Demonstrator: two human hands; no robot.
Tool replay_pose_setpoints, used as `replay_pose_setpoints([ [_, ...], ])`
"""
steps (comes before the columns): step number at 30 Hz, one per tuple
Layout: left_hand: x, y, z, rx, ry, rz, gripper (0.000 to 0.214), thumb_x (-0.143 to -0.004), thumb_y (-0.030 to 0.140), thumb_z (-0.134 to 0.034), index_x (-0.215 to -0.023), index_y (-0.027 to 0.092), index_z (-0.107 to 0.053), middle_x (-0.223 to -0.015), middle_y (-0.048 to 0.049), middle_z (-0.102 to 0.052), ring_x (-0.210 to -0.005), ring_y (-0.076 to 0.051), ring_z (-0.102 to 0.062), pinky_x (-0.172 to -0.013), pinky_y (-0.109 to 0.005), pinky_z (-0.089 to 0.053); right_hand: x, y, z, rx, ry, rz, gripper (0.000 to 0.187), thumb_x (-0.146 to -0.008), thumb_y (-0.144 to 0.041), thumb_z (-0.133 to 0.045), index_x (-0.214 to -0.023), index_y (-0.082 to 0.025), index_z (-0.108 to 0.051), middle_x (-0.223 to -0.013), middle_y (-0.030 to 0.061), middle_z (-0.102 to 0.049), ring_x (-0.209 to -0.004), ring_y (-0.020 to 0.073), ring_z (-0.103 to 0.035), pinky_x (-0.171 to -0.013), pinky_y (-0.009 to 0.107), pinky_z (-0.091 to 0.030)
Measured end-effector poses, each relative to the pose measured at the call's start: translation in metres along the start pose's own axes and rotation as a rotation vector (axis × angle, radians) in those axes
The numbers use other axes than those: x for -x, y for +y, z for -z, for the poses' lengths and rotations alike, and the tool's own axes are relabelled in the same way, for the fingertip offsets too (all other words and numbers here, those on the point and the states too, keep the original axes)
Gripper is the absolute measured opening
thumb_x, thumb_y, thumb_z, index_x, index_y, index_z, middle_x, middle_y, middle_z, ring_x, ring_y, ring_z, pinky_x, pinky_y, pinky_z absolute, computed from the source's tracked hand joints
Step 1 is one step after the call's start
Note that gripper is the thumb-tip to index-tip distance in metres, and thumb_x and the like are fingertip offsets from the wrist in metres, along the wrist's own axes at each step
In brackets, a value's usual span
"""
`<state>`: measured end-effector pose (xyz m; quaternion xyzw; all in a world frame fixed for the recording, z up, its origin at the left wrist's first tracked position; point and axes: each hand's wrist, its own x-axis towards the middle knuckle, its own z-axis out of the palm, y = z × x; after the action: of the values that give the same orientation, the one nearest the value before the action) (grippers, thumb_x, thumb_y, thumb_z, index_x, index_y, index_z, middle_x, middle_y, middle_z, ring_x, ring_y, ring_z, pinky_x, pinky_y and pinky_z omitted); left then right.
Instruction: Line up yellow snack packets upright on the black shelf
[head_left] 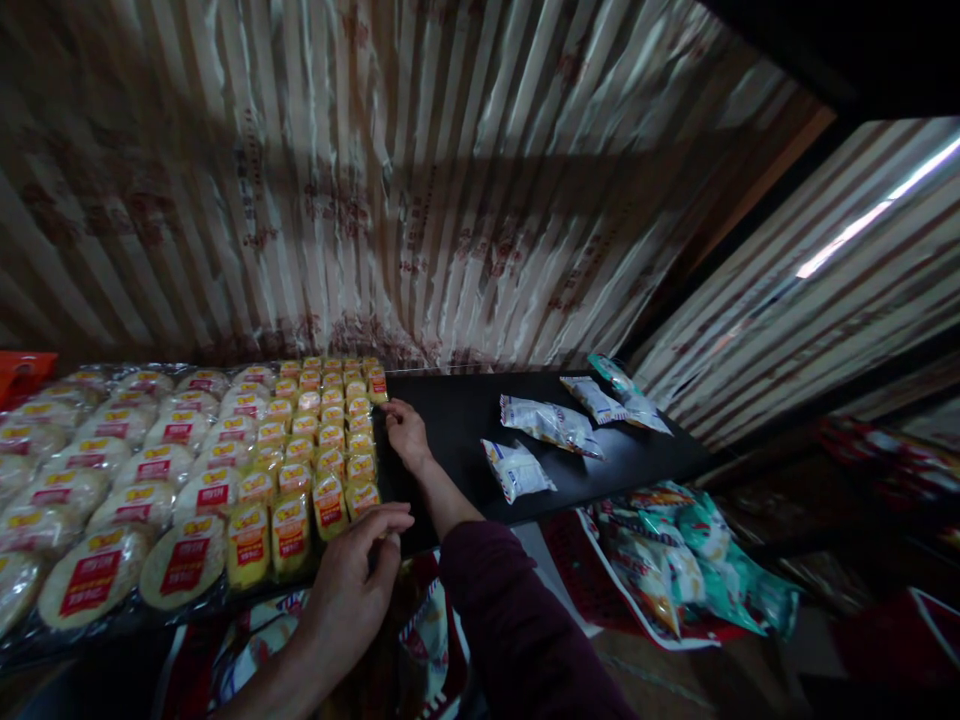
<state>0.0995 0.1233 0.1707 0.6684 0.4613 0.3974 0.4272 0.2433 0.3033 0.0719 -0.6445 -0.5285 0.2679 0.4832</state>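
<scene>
Two bare hands work at a dark bench (442, 395) that runs along a ribbed, printed sheet (465, 200). The yellow packets (330, 505), small and upright with red and orange labels, stand in close rows on the bench, in front of the person and a little left of centre. The right hand (409, 435), its arm in a dark purple sleeve (517, 610), reaches to the right side of these rows near the back, its bent fingertips against or just beside the end packets; whether it grasps one cannot be told. The left hand (352, 565) is over the front right corner of the rows, fingers loosely bent and thumb apart from them, with nothing seen in its grasp; whether it touches the packets there is unclear. Left of the yellow packets, and right up against them, large round packs (184, 555) in clear wrap with red labels lean in rows, reaching out of view at the left. Farther right on the bench, well apart from the rows, lie some loose white packets (551, 425) and a teal-topped packet (615, 372). Lower down, past the bench's front edge, a red container (566, 560) with a white rim holds teal and white bags (705, 540). An orange-red object (26, 375) is at the far left.
</scene>
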Motion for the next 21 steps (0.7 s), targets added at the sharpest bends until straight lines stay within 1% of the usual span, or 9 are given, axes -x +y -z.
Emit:
replay_pose_setpoints([
  [5, 0.002, 0.005, 0.001, 0.027, -0.050, 0.051, 0.027, -0.079, 0.025, -0.044, -0.088, 0.022, -0.069, -0.100, -0.0052, -0.074, -0.093, -0.019, -0.069, -0.085, -0.034, -0.055, 0.008, -0.006, 0.008, -0.015, -0.041, -0.057, 0.031, -0.080, -0.009, -0.049, -0.093, -0.024, -0.072, -0.129, 0.0020, -0.058, -0.111, 0.0136, -0.061, -0.095, 0.027, -0.051],
  [8, 0.007, 0.012, 0.001, 0.003, -0.088, 0.065, 0.028, -0.080, 0.026, -0.044, -0.090, 0.022, -0.069, -0.097, -0.0047, -0.074, -0.092, -0.019, -0.069, -0.084, -0.032, -0.054, 0.011, -0.013, 0.015, -0.043, -0.015, -0.075, 0.029, -0.079, -0.010, -0.050, -0.090, -0.024, -0.072, -0.131, 0.0017, -0.057, -0.107, 0.0140, -0.063, -0.091, 0.028, -0.053],
  [10, 0.018, 0.013, -0.001, -0.047, -0.149, 0.072, 0.028, -0.080, 0.026, -0.044, -0.090, 0.023, -0.069, -0.094, -0.0037, -0.074, -0.089, -0.019, -0.069, -0.083, -0.030, -0.053, 0.013, -0.021, 0.021, -0.070, 0.026, -0.078, 0.026, -0.078, -0.011, -0.051, -0.088, -0.024, -0.071, -0.127, 0.0009, -0.060, -0.102, 0.0142, -0.064, -0.087, 0.028, -0.054],
  [12, 0.033, 0.008, -0.005, -0.124, -0.277, 0.080, 0.028, -0.081, 0.024, -0.043, -0.092, 0.023, -0.069, -0.093, -0.0027, -0.074, -0.088, -0.018, -0.068, -0.081, -0.028, -0.052, 0.018, -0.030, 0.031, -0.111, 0.067, -0.093, 0.025, -0.078, -0.014, -0.052, -0.090, -0.024, -0.071, -0.114, 0.0011, -0.066, -0.096, 0.0143, -0.065, -0.081, 0.028, -0.056],
  [14, 0.054, -0.005, -0.010, -0.218, -0.471, 0.098, 0.031, -0.081, 0.020, -0.043, -0.098, 0.024, -0.069, -0.097, -0.0020, -0.073, -0.092, -0.017, -0.067, -0.083, -0.026, -0.050, 0.029, -0.043, 0.042, -0.190, 0.091, -0.109, 0.025, -0.077, -0.018, -0.052, -0.095, -0.023, -0.069, -0.101, 0.0008, -0.069, -0.087, 0.0139, -0.066, -0.073, 0.026, -0.056],
  [15, 0.064, -0.014, -0.012, -0.256, -0.609, 0.121, 0.032, -0.082, 0.019, -0.043, -0.101, 0.024, -0.069, -0.101, -0.0017, -0.073, -0.094, -0.016, -0.066, -0.084, -0.025, -0.050, 0.038, -0.050, 0.049, -0.246, 0.090, -0.107, 0.026, -0.077, -0.020, -0.053, -0.098, -0.023, -0.067, -0.097, 0.0008, -0.070, -0.083, 0.0134, -0.066, -0.068, 0.024, -0.055],
  [16, 0.075, -0.024, -0.014, -0.311, -0.686, 0.142, 0.033, -0.081, 0.018, -0.044, -0.103, 0.024, -0.069, -0.105, -0.0017, -0.072, -0.098, -0.016, -0.065, -0.088, -0.025, -0.048, 0.050, -0.057, 0.055, -0.310, 0.088, -0.099, 0.025, -0.076, -0.022, -0.054, -0.098, -0.022, -0.066, -0.096, 0.0011, -0.070, -0.079, 0.0127, -0.066, -0.062, 0.022, -0.053],
  [18, 0.094, -0.046, -0.016, -0.468, -0.782, 0.196, 0.037, -0.081, 0.018, -0.045, -0.111, 0.024, -0.066, -0.114, -0.0036, -0.069, -0.107, -0.019, -0.062, -0.097, -0.029, -0.045, 0.080, -0.071, 0.069, -0.414, 0.051, -0.063, 0.022, -0.076, -0.027, -0.056, -0.095, -0.020, -0.065, -0.089, 0.0025, -0.071, -0.067, 0.0112, -0.065, -0.052, 0.018, -0.047],
  [21, 0.116, -0.078, -0.015, -0.686, -0.791, 0.212, 0.044, -0.086, 0.018, -0.038, -0.125, 0.017, -0.060, -0.134, -0.0110, -0.058, -0.127, -0.024, -0.049, -0.109, -0.037, -0.034, 0.139, -0.082, 0.084, -0.444, -0.107, 0.020, 0.021, -0.079, -0.035, -0.057, -0.086, -0.017, -0.066, -0.070, 0.0017, -0.068, -0.055, 0.0104, -0.061, -0.046, 0.018, -0.041],
])
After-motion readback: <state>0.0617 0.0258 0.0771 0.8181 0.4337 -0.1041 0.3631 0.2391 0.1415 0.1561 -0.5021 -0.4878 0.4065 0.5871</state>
